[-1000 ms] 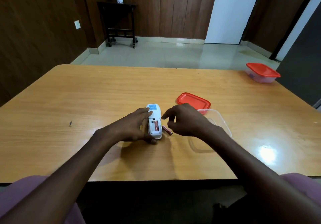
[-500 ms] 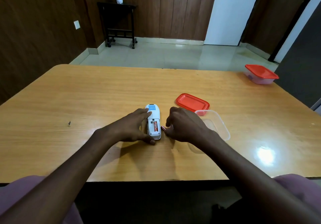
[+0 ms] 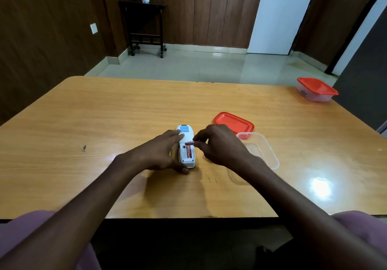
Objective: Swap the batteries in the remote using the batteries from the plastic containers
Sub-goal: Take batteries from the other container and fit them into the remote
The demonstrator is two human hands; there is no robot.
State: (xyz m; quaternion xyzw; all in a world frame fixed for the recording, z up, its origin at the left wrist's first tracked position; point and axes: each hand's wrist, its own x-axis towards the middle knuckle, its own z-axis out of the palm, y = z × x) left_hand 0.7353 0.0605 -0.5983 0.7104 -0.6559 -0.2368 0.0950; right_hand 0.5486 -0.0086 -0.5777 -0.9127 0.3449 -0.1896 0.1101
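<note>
A white remote (image 3: 186,146) lies face down on the wooden table (image 3: 104,123), its battery bay open with one red battery (image 3: 189,152) seated in the right slot. My left hand (image 3: 159,151) grips the remote from the left, fingers on its top end and thumb at its near end. My right hand (image 3: 217,144) pinches a second red battery (image 3: 191,143) and holds it crosswise just over the top of the bay. An open clear plastic container (image 3: 263,150) stands right of my right hand, its red lid (image 3: 233,122) lying behind it.
A second clear container with a red lid on (image 3: 316,89) sits at the table's far right corner. A small dark speck (image 3: 84,147) lies on the table to the left. Beyond the table are a tiled floor and a dark side table (image 3: 144,26).
My right hand picked the loose battery up from the table beside the remote and lifted it over the open battery bay. My left hand stayed on the remote.
</note>
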